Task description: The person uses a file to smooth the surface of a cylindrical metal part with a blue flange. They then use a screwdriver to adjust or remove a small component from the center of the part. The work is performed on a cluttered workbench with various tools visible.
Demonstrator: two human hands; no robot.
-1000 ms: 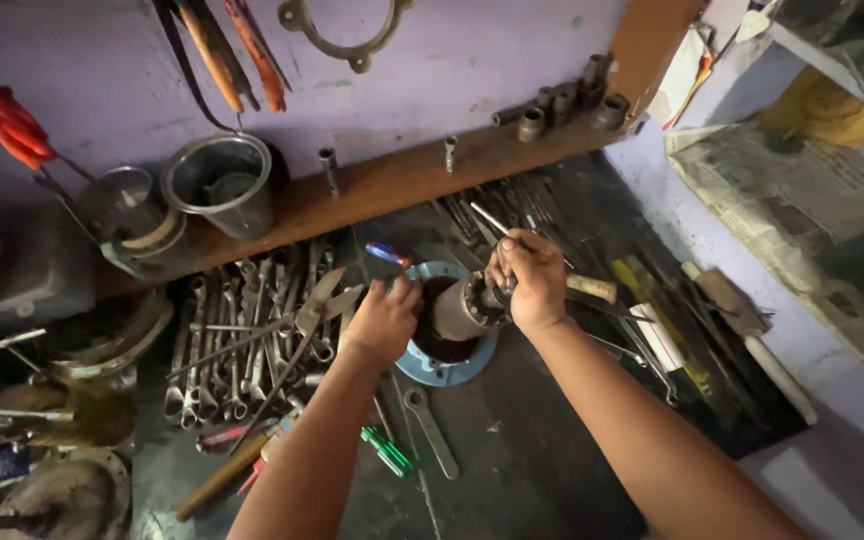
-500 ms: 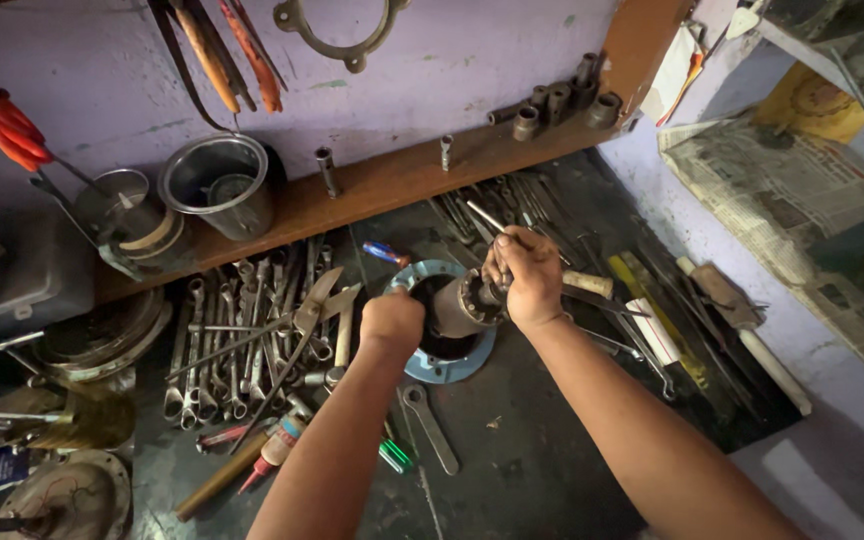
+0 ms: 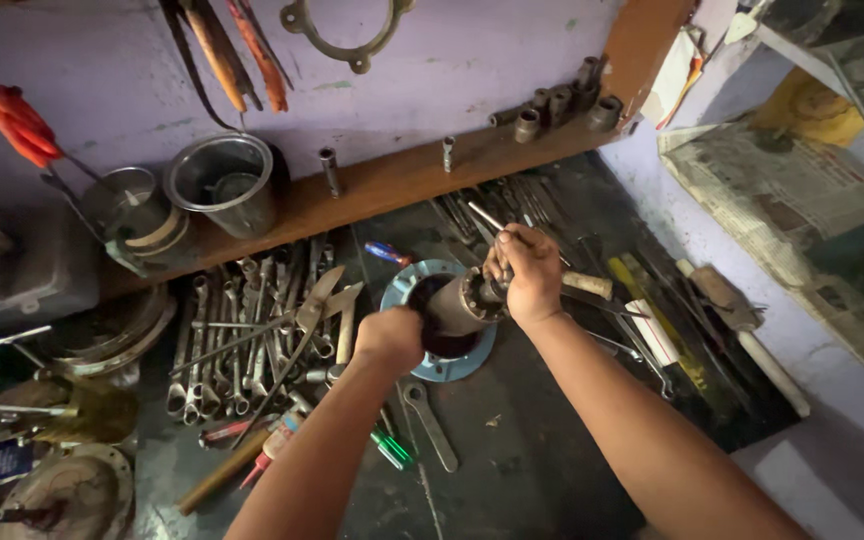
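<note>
Head view, workbench. The right hand (image 3: 527, 275) is clenched over the upper end of a grey metal cylindrical part (image 3: 464, 300), fingers curled round its flanged rim; a thin metal rod (image 3: 489, 218) projects up and left from under the fingers, though whether the hand grips it cannot be told. The left hand (image 3: 389, 338) is fisted against the lower end of the same part, bracing it from the near side.

Compared with 1 second ago, the left hand has drawn in from the flange's left edge to the cylinder's base, and the right hand has settled lower on the top. Both hands now bear on the 1 part, which suggests a steadier hold for working its upper end.

The cylindrical part lies tilted, its top toward the right, seated in the dark centre hole of a round blue flange (image 3: 404, 287) that lies flat on the dark benchtop (image 3: 542, 450). Its surface is dull and greasy, with small bolt heads around the rim.

Outward: a row of spanners (image 3: 242, 330) to the left, a green-handled screwdriver (image 3: 392, 450) near the left forearm, a wooden-handled tool (image 3: 588, 285) just right of the right hand, and a steel pot (image 3: 222, 185) on the wooden shelf (image 3: 402, 180).
</note>
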